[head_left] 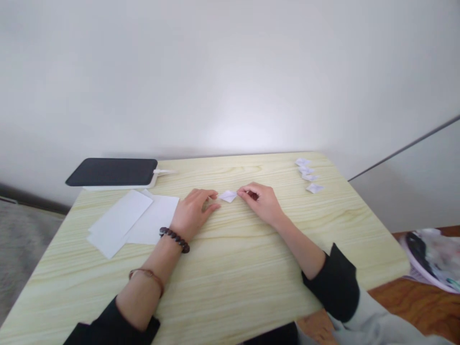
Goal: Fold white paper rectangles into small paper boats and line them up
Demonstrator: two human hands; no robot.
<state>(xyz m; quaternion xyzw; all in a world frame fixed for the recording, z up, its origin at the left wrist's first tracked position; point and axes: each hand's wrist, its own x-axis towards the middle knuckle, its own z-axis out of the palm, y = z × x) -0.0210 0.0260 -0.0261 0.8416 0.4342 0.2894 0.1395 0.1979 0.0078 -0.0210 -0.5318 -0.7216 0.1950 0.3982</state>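
Note:
A small folded white paper piece [228, 196], pointed at both ends like a little boat, lies between my hands on the pale wood-grain table [230, 268]. My right hand [261, 201] pinches its right tip between thumb and fingertips. On the other side, my left hand [194, 211] has thumb and forefinger apart, just short of the left tip, with nothing between them. Several similar folded paper pieces [315, 188] form a line near the table's far right corner. White paper sheets [122, 223] overlap on the left, partly beneath my left hand.
At the back left, a black-topped, phone-like device [113, 171] rests on a white base, with a white cable [164, 171] plugged in at its right. A white wall [230, 81] rises behind the table. On the floor at right stands a bin [431, 261] with a plastic bag.

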